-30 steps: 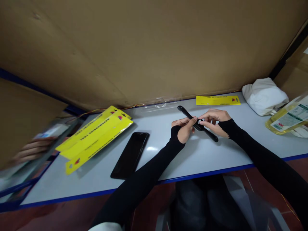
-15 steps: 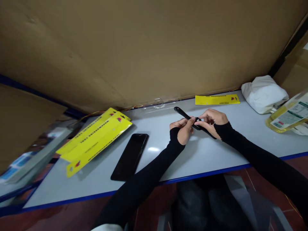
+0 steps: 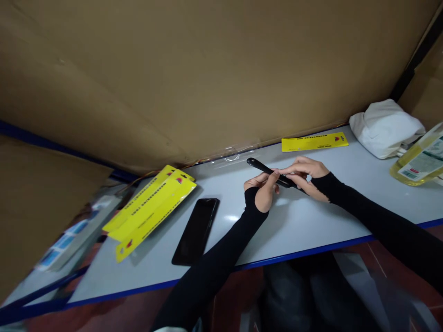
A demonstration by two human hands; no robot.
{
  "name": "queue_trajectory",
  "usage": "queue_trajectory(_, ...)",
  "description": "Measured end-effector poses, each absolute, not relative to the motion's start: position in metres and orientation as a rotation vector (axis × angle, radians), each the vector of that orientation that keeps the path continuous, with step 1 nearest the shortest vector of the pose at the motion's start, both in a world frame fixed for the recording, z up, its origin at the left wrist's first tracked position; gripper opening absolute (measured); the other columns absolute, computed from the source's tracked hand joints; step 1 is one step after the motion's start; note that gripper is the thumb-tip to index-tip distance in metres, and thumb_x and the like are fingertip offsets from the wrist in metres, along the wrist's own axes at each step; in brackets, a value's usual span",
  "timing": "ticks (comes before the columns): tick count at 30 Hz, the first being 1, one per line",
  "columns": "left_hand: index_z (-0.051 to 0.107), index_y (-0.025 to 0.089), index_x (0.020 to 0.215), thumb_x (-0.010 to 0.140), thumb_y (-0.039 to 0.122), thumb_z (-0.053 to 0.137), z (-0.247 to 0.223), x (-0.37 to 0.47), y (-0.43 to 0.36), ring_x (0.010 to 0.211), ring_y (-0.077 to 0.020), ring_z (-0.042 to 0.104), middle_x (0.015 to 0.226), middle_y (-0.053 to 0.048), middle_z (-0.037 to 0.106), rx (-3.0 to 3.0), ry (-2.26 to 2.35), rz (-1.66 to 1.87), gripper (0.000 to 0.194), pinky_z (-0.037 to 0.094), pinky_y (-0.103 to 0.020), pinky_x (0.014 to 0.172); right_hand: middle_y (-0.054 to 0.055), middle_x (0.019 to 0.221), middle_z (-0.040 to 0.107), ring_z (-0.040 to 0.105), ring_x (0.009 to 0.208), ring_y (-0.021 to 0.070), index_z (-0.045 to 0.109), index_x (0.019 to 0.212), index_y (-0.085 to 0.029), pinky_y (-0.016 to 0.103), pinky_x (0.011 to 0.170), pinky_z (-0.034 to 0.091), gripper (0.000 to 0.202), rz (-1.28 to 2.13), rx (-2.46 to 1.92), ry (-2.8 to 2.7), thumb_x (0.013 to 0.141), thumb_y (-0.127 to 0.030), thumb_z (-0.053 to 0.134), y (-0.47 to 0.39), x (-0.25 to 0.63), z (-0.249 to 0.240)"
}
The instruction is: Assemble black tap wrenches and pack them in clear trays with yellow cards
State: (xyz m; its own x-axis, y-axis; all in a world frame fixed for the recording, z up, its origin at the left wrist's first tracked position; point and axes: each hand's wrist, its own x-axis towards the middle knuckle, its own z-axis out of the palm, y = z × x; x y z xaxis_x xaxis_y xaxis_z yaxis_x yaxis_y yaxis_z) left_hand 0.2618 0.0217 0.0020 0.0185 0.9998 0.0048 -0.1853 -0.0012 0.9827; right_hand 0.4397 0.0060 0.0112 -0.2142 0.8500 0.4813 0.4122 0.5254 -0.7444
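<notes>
A black spokeshave (image 3: 259,163) is held slantwise just above the table, one rounded handle pointing up and left. My left hand (image 3: 263,190) is closed round its middle, the thumb pressed on top. From the other side, my right hand (image 3: 308,173) has thumb and fingertips at the tool's central body, close to the left thumb. The second handle runs under my right palm and is partly covered. Whether the right fingers pinch a small part there is hidden.
Several yellow printed cards (image 3: 152,207) lie overlapped at the left, near a black phone (image 3: 195,231). Behind my hands are clear plastic packaging (image 3: 230,157) and another yellow card (image 3: 314,142). A white cloth bundle (image 3: 384,127) and a bottle of yellow liquid (image 3: 415,163) stand at the right.
My right fingers have stretched further over the spokeshave's middle, toward the left thumb. The tool has tilted slightly flatter. The whole view has shifted a little.
</notes>
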Motion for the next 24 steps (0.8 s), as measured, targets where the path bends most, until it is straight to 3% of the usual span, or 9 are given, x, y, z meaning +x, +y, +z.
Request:
queue_trajectory(4, 0.079, 0.015, 0.073, 0.064, 0.044, 0.092, 0.014, 0.260, 0.014, 0.046, -0.0079, 0.048, 0.063, -0.002, 0.066, 1.071, 1.046, 1.283, 0.033, 0.038, -0.025, 0.044, 0.000, 0.083, 0.052, 0.046, 0.065, 0.0110, 0.084, 0.097, -0.024, 0.027, 0.064, 0.041, 0.022, 0.499, -0.976, -1.814, 0.100, -0.035, 0.065, 0.003, 0.442, 0.023)
queue_trajectory(7, 0.077, 0.015, 0.067, 0.062, 0.046, 0.092, 0.027, 0.260, 0.009, 0.042, -0.0078, 0.041, 0.050, 0.002, 0.055, 1.085, 1.071, 1.236, 0.035, 0.035, -0.026, 0.041, 0.000, 0.082, 0.052, 0.047, 0.068, 0.0115, 0.083, 0.100, -0.023, 0.027, 0.066, 0.042, 0.019, 0.506, -0.948, -1.783, 0.098, -0.038, 0.071, -0.001, 0.443, 0.029)
queue_trajectory(16, 0.062, 0.015, 0.048, 0.058, 0.041, 0.083, 0.040, 0.249, 0.017, 0.034, -0.0071, 0.034, 0.037, 0.000, 0.045, 1.101, 1.046, 0.857, 0.035, 0.021, -0.024, 0.036, 0.000, 0.080, 0.057, 0.050, 0.056, 0.0067, 0.081, 0.093, -0.017, 0.023, 0.051, 0.045, 0.034, 1.121, -0.941, -1.611, 0.088, -0.050, 0.080, -0.015, 0.445, 0.048)
queue_trajectory(24, 0.055, 0.019, 0.048, 0.059, 0.042, 0.076, 0.034, 0.244, 0.024, 0.033, -0.0066, 0.030, 0.037, 0.002, 0.039, 1.146, 1.056, 0.721, 0.034, 0.024, -0.025, 0.038, 0.003, 0.082, 0.067, 0.051, 0.054, 0.0068, 0.082, 0.089, -0.016, 0.024, 0.049, 0.044, 0.034, 1.200, -0.948, -1.548, 0.082, -0.049, 0.083, -0.011, 0.442, 0.041)
